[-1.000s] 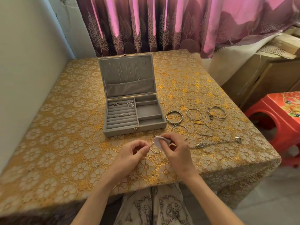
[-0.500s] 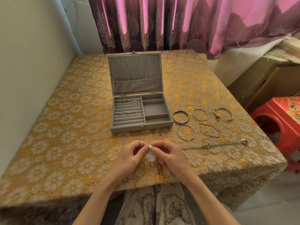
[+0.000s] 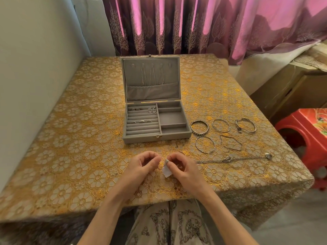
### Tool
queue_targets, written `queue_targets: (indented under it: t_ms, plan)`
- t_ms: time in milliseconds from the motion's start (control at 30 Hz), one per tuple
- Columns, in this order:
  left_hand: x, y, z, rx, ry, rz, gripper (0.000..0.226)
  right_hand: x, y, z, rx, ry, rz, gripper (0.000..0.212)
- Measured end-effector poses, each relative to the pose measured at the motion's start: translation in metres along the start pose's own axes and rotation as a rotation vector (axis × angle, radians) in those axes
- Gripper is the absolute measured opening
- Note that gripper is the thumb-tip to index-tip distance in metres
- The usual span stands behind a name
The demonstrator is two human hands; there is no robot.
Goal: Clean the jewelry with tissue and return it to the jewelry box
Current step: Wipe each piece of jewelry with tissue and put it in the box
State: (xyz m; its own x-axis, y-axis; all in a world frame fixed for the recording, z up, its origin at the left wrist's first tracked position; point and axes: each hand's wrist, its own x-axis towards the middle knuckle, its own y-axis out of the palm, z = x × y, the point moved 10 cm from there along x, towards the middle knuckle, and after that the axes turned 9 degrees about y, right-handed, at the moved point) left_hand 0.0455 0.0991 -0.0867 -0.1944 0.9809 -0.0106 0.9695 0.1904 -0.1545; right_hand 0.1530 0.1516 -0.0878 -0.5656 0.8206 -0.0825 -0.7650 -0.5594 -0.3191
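Wiping step in hand: right hand [image 3: 184,169] pinched tissue [image 3: 166,169] near the table's front edge, left hand [image 3: 141,164] curled beside it, contents untellable, a small piece apparently between them, next needing placement in the open jewelry box [image 3: 155,121] behind.

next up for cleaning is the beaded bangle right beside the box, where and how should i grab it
Pinch the near-right rim of the beaded bangle from above: it lies flat as an open ring, and that side faces away from the jewelry box.
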Motion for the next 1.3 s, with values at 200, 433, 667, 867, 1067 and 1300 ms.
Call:
queue_targets:
  t_ms: [200, 433, 667, 867, 1067, 1300]
  plan:
    - [-0.003, -0.0089, 0.0002, -0.131, 0.023, -0.111, 0.011, -0.0035, -0.0034, 0.002, 0.117, 0.008, -0.025, 0.006]
    - [-0.0035, -0.0072, 0.0001, -0.119, 0.021, -0.117, 0.014, -0.0048, -0.0042, -0.0018, 0.22, 0.051, -0.031, 0.005]
    - [-0.0033, -0.0098, -0.0041, -0.166, 0.04, -0.203, 0.025, -0.0064, -0.0064, -0.0014, 0.293, 0.071, -0.045, 0.006]
    - [-0.0031, -0.0071, -0.003, -0.194, 0.028, -0.202, 0.011, -0.0067, -0.0072, -0.003, 0.288, 0.087, -0.053, 0.007]
    - [-0.0045, -0.0086, -0.0046, -0.201, 0.04, -0.251, 0.011, -0.0066, -0.0086, -0.0035, 0.302, 0.095, -0.076, 0.006]
    - [-0.0064, -0.0097, -0.0062, -0.157, 0.085, -0.362, 0.014, -0.0076, -0.0089, 0.0004, 0.327, 0.082, -0.094, 0.006]
